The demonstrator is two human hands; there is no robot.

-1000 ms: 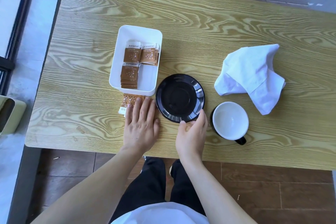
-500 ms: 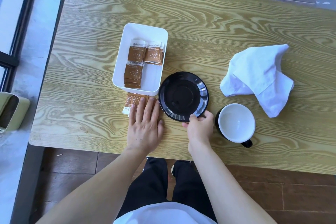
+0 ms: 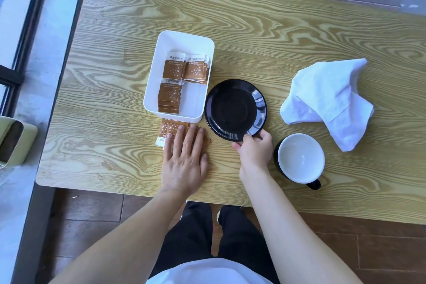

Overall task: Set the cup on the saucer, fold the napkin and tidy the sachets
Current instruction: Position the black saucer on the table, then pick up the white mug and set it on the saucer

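A black saucer (image 3: 232,108) lies in the middle of the wooden table. My right hand (image 3: 254,151) pinches its near rim. To the right stands a black cup (image 3: 299,158) with a white inside, its handle pointing toward me. A crumpled white napkin (image 3: 327,97) lies beyond the cup. A white tray (image 3: 182,40) left of the saucer holds several brown sachets (image 3: 173,76). A few more loose sachets (image 3: 168,129) lie on the table just in front of the tray, and my left hand (image 3: 184,159) rests flat on them, fingers spread.
The table's near edge (image 3: 138,189) runs just below my hands, with wooden floor beyond it. A pale green container (image 3: 13,140) sits off the table at the far left. My dark trousers show under the table edge.
My right hand has closed on the saucer's near rim, and the saucer has shifted slightly. My left hand stays flat on the loose sachets.
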